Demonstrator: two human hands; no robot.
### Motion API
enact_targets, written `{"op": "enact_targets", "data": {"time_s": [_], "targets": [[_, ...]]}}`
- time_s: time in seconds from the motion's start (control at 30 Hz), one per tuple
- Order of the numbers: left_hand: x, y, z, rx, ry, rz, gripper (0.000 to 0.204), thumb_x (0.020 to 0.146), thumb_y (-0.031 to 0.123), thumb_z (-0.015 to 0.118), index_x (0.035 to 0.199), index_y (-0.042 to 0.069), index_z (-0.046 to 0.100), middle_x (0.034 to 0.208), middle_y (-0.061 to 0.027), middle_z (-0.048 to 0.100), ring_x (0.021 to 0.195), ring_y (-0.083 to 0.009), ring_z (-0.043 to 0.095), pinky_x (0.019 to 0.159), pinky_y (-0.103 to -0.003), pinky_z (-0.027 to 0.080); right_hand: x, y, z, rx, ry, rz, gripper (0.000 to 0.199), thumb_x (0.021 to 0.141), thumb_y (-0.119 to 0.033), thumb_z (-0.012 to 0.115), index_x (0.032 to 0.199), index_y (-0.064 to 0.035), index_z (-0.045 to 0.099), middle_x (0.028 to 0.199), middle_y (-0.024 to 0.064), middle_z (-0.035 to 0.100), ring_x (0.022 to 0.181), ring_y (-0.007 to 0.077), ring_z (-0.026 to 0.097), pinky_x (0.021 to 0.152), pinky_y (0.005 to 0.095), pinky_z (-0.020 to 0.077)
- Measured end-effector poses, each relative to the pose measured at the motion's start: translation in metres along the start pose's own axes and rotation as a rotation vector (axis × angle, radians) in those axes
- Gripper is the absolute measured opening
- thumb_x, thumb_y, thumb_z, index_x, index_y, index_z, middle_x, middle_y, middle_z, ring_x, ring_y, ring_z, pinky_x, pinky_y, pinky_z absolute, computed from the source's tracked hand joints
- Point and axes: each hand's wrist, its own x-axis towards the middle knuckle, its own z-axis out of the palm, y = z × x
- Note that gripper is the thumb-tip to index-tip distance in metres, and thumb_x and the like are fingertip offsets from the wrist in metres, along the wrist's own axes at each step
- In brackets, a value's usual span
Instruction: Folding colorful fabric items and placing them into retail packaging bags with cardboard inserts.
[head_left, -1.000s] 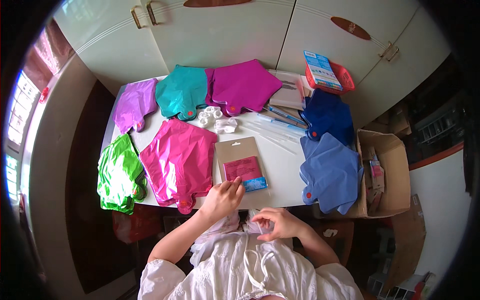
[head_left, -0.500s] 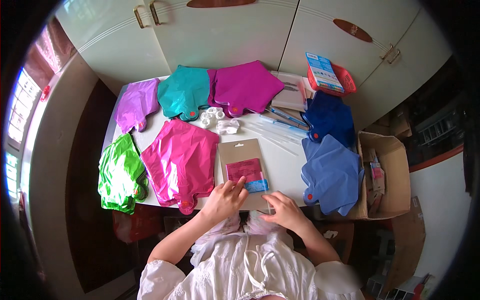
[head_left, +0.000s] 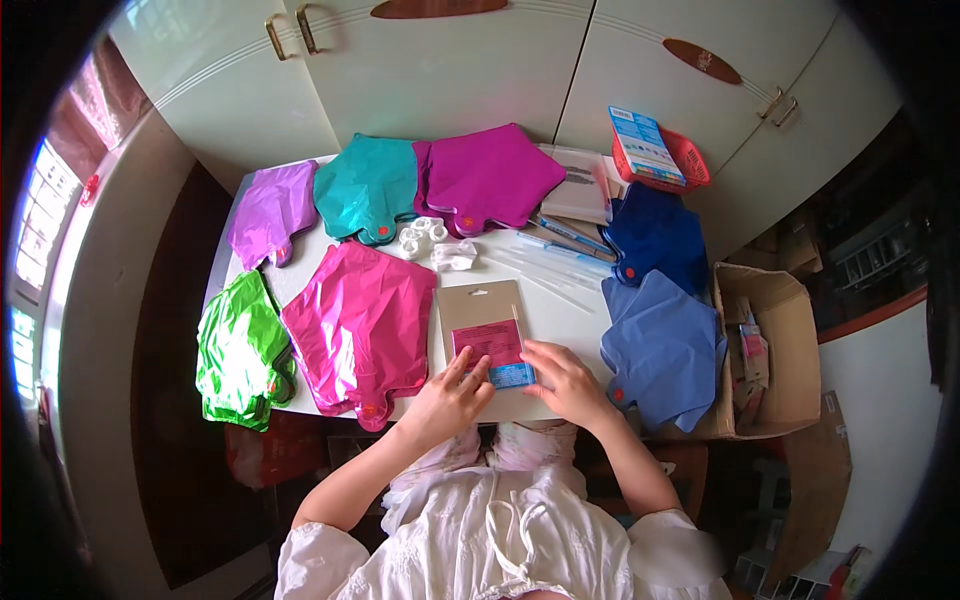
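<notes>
A flat brown card packet [head_left: 480,312] with a pink and blue label lies near the front edge of the white table [head_left: 560,300]. My left hand [head_left: 447,398] rests on its lower left corner, fingers spread. My right hand [head_left: 563,379] touches its lower right part beside the blue label. Neither hand lifts it. A pink foil balloon [head_left: 362,328] lies flat just left of the packet, and a light blue foil balloon [head_left: 665,345] just right of it.
More flat foil balloons cover the table: green [head_left: 238,352], lilac [head_left: 268,210], teal [head_left: 368,188], magenta [head_left: 490,178], dark blue [head_left: 655,235]. Clear straws [head_left: 545,270] and white clips [head_left: 422,235] lie mid-table. A red basket [head_left: 665,155] and cardboard box [head_left: 765,350] stand at the right.
My right hand came up from my lap onto the packet's lower right part. My left hand stayed on the packet's lower left corner.
</notes>
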Motion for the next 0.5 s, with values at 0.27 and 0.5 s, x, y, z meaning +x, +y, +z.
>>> {"op": "enact_targets", "data": {"time_s": [0.27, 0.5], "targets": [[0.0016, -0.0013, -0.0027, -0.032, -0.036, -0.003, 0.023, 0.074, 0.014, 0.057, 0.092, -0.001, 0.056, 0.122, -0.0213, 0.053, 0.118, -0.0407, 0.048, 0.097, -0.040, 0.045, -0.0027, 0.0109, 0.0098, 0.012, 0.025, -0.056, 0.035, 0.070, -0.010, 0.073, 0.103, -0.0024, 0.066, 0.114, 0.0101, 0.062, 0.109, 0.0241, 0.058, 0.092, 0.0347, 0.0471], [0.0033, 0.0015, 0.0003, -0.042, -0.029, -0.033, 0.025, 0.075, 0.017, 0.056, 0.095, 0.000, 0.057, 0.121, -0.0194, 0.051, 0.116, -0.0406, 0.048, 0.097, -0.043, 0.043, -0.0049, 0.0089, 0.0072, -0.039, 0.007, -0.107, 0.036, 0.068, -0.003, 0.071, 0.104, -0.0009, 0.066, 0.113, 0.0102, 0.063, 0.109, 0.0251, 0.058, 0.093, 0.0345, 0.0471]]}}
